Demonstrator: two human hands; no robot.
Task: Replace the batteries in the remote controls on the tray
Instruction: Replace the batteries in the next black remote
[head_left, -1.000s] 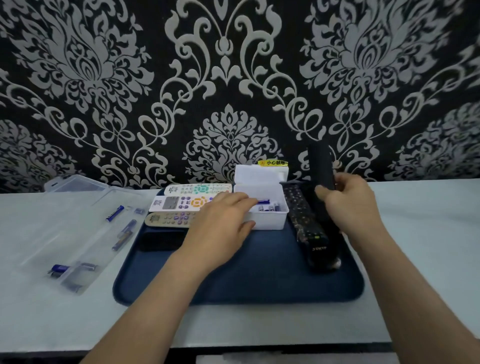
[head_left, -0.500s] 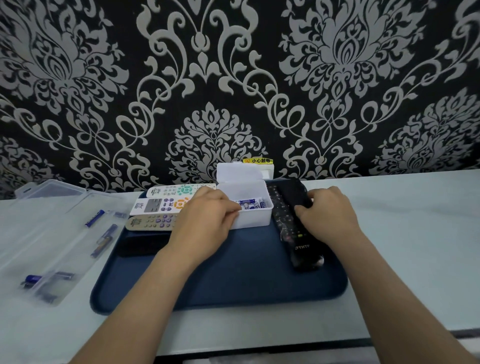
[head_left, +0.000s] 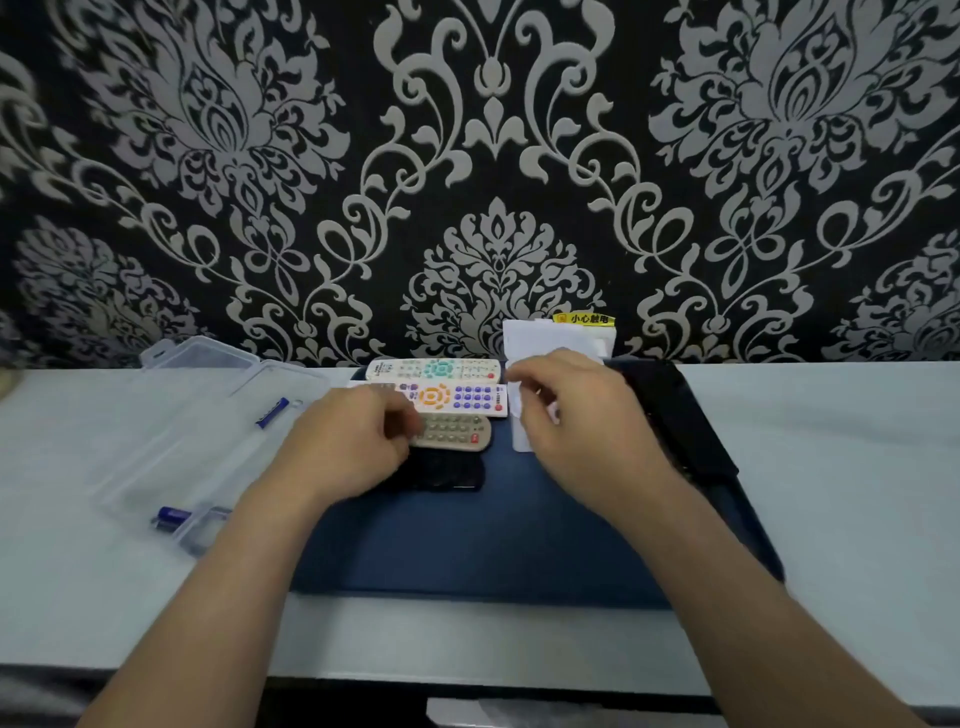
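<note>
The left hand (head_left: 358, 447) lay with fingers curled over the left ends of a beige remote (head_left: 457, 434) and a black remote (head_left: 447, 473). Whether it gripped either could not be told. The right hand (head_left: 582, 415), blurred, curled over a small white box (head_left: 519, 421), and any hold there could not be told either. Behind the beige remote lay an orange-buttoned remote (head_left: 452, 397) and a green-buttoned remote (head_left: 434, 369). All sat on a dark blue tray (head_left: 467, 540), with other black remotes (head_left: 680, 415) at its right side. Left of the tray, on the pale table (head_left: 831, 467), an open clear case (head_left: 208, 415) held blue batteries (head_left: 272, 412).
</note>
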